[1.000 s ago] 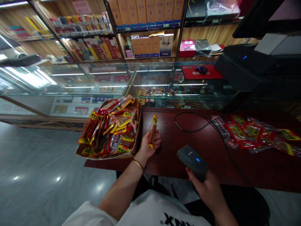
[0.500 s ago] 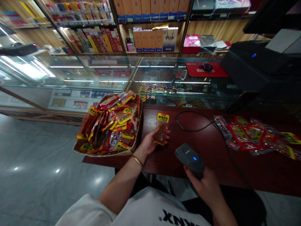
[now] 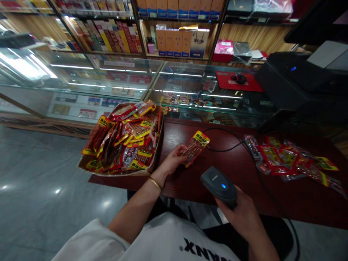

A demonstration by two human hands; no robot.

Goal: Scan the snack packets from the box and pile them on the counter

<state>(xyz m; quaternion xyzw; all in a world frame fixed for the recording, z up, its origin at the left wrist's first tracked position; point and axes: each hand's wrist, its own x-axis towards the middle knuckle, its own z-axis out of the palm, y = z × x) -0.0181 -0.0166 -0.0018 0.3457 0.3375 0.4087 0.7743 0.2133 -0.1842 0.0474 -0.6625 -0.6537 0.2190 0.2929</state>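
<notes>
My left hand (image 3: 174,160) is closed on the lower left edge of a snack packet (image 3: 194,146), red and yellow with brown strips behind a clear window. The packet tilts to the right, above the dark red wooden table (image 3: 185,183). My right hand (image 3: 241,208) grips a dark grey barcode scanner (image 3: 219,185) with a blue light on top; its handle is mostly hidden by my fingers. Left of my left hand stands an open cardboard box (image 3: 157,159) heaped with similar packets (image 3: 133,132). More packets (image 3: 288,157) lie in a loose pile at the right.
A black cable (image 3: 261,177) loops over the table. Behind it runs a glass display counter (image 3: 174,78) with a mouse (image 3: 238,78) on a red mat (image 3: 223,81). A black machine (image 3: 293,83) stands at the right. Shelves with boxes (image 3: 176,41) line the back.
The packet in my left hand has turned from upright to leaning right, and my thumb now lies over its edge. The scanner has stayed nearly in place. The view has shifted slightly.
</notes>
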